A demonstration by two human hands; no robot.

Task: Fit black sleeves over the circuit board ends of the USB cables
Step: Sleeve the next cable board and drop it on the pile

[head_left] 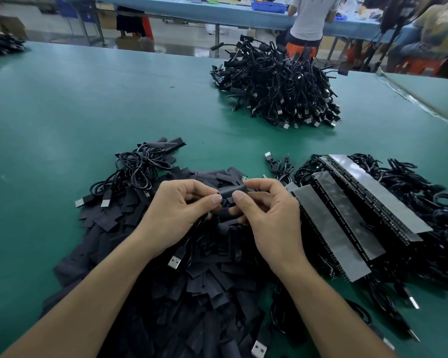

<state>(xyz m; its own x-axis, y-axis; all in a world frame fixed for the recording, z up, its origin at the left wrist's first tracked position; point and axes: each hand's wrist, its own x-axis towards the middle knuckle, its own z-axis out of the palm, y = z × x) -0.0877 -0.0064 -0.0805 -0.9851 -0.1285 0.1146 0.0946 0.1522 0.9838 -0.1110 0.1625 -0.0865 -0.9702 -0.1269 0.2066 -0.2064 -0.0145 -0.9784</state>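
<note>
Head view — black sleeve [232, 191] pinched between left hand [176, 213], right hand [269, 218].

No readable text, labels or numbers anywhere.

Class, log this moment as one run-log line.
left hand: pinches black sleeve | right hand: pinches same sleeve | green circuit board tip: shows beside right hand

Left hand [181, 210], right hand [268, 215] close together; fingers curled, apparently mid-pinch
</note>
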